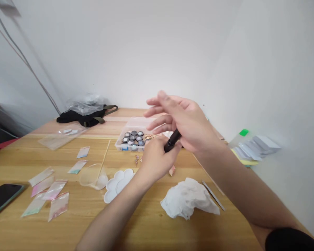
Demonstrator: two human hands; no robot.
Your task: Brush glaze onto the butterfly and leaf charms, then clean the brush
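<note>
Below a plain white wall [159,42], over a wooden table [149,233], the left hand [157,155] is clasped around a black cylinder [172,140]. The right hand [189,122] spreads its fingers loosely apart beside the cylinder's upper end; contact there I cannot tell. Around them: a clear box [117,144], white palette [120,183], crumpled tissue [187,198].

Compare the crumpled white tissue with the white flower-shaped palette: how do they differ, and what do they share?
Shape: the tissue is bunched in irregular folds, while the palette has rounded, petal-like wells.
Place: the tissue lies between the two forearms; the palette lies on the other side of the left forearm.
View: the forearm hides part of the palette, but not the tissue.
Shared: both are white and lie on the wooden table.
</note>
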